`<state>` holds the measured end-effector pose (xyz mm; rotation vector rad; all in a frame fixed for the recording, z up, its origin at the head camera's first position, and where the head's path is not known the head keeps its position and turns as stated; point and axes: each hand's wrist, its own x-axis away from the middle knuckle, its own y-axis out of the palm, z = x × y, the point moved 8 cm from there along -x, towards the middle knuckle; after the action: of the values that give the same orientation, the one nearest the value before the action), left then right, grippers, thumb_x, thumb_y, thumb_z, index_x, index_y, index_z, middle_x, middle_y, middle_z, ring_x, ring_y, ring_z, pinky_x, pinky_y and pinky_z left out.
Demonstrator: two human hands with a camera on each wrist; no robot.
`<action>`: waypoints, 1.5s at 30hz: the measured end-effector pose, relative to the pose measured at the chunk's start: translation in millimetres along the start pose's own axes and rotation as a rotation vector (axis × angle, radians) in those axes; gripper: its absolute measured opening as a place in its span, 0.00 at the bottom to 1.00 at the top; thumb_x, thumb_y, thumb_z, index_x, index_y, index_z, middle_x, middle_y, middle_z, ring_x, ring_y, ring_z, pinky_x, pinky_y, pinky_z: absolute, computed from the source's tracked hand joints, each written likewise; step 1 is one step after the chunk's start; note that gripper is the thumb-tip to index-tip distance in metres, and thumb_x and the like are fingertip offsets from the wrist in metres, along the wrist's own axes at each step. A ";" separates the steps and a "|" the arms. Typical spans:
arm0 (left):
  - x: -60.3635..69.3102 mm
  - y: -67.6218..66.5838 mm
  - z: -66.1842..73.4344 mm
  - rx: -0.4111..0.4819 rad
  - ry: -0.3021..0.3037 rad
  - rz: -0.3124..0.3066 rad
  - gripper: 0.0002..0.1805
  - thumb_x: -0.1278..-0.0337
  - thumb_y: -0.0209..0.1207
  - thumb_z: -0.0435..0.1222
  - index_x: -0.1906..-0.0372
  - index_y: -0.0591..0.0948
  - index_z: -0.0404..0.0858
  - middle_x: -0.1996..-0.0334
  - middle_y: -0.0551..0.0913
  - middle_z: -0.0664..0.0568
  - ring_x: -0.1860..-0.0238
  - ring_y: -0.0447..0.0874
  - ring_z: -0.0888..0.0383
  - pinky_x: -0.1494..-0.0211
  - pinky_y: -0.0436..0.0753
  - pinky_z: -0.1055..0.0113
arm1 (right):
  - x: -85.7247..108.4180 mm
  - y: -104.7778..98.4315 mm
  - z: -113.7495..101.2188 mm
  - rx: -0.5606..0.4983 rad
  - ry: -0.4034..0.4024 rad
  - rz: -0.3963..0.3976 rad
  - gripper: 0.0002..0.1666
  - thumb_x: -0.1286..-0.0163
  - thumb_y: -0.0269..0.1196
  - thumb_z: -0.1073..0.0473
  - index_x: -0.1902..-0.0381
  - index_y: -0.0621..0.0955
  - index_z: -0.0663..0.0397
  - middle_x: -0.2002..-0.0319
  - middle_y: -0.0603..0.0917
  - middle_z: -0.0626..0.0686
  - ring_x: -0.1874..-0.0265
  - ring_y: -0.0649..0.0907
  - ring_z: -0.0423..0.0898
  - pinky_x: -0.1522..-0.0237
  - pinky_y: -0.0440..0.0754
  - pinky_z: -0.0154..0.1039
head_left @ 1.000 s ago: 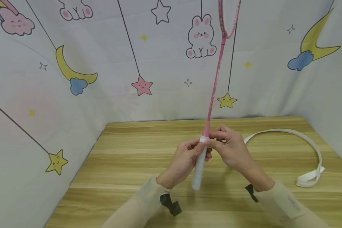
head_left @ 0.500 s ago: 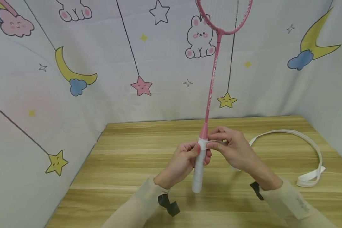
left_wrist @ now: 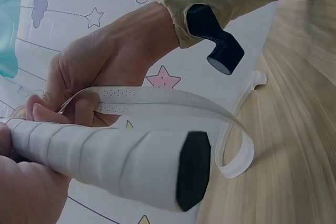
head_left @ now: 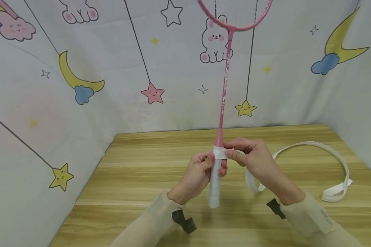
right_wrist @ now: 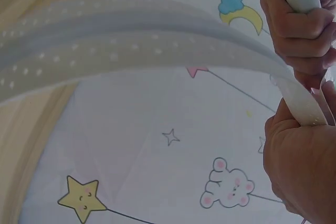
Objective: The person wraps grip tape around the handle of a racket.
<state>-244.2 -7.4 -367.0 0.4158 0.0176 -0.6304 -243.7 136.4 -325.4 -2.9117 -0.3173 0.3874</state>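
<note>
Out of sight around the white handle (head_left: pixel 215 181)
Above the handle, the head view's top edge cuts off the racket head (head_left: pixel 244 29), and some shaft lettering (head_left: pixel 225 82) is too small to read. Behind the handle, part of the left hand (head_left: pixel 196 169) is hidden. Right of it, the right hand (head_left: pixel 258 161) covers some white strip (right_wrist: pixel 126 51), blurred and edge-cropped in the right wrist view.

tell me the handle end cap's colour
The end cap is black, clearest in the left wrist view.

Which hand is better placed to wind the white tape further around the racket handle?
Probably the right: the right hand pinches the white tape beside the handle, while the left hand grips that handle.
</note>
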 end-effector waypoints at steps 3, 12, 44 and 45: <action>1.2 -0.5 -1.3 -0.019 -0.007 -0.029 0.40 0.20 0.55 0.53 0.37 0.73 0.14 0.66 0.87 0.59 0.66 0.83 0.65 0.55 0.87 0.72 | 0.1 2.5 -4.7 0.026 -0.071 -0.042 0.13 0.22 0.68 0.65 0.45 0.90 0.66 0.61 0.87 0.38 0.71 0.71 0.41 0.69 0.72 0.36; 3.8 2.1 -7.2 -0.007 -0.040 -0.164 0.50 0.24 0.54 0.57 0.32 0.64 0.08 0.64 0.88 0.60 0.65 0.85 0.66 0.54 0.86 0.74 | 5.1 4.6 -12.2 0.100 -0.214 -0.020 0.08 0.26 0.70 0.67 0.55 0.93 0.66 0.62 0.88 0.39 0.66 0.78 0.41 0.67 0.76 0.33; 1.7 4.4 -8.8 0.182 -0.072 -0.234 0.25 0.23 0.54 0.55 0.36 0.76 0.43 0.60 0.91 0.58 0.64 0.87 0.65 0.52 0.87 0.72 | -0.2 18.5 0.4 -0.111 -0.160 -0.207 0.14 0.16 0.61 0.62 0.42 0.90 0.58 0.54 0.83 0.41 0.68 0.73 0.42 0.68 0.72 0.34; 0.4 1.7 -9.6 0.143 -0.064 -0.195 0.28 0.26 0.55 0.57 0.36 0.77 0.42 0.60 0.90 0.58 0.62 0.88 0.65 0.50 0.88 0.71 | 0.3 18.0 -0.5 -0.101 -0.157 -0.198 0.15 0.16 0.61 0.62 0.41 0.88 0.62 0.53 0.84 0.40 0.64 0.76 0.41 0.64 0.75 0.32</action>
<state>-241.8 -2.7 -375.2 0.5355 -0.0487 -0.8404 -239.9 119.2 -328.7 -2.9154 -0.6601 0.5840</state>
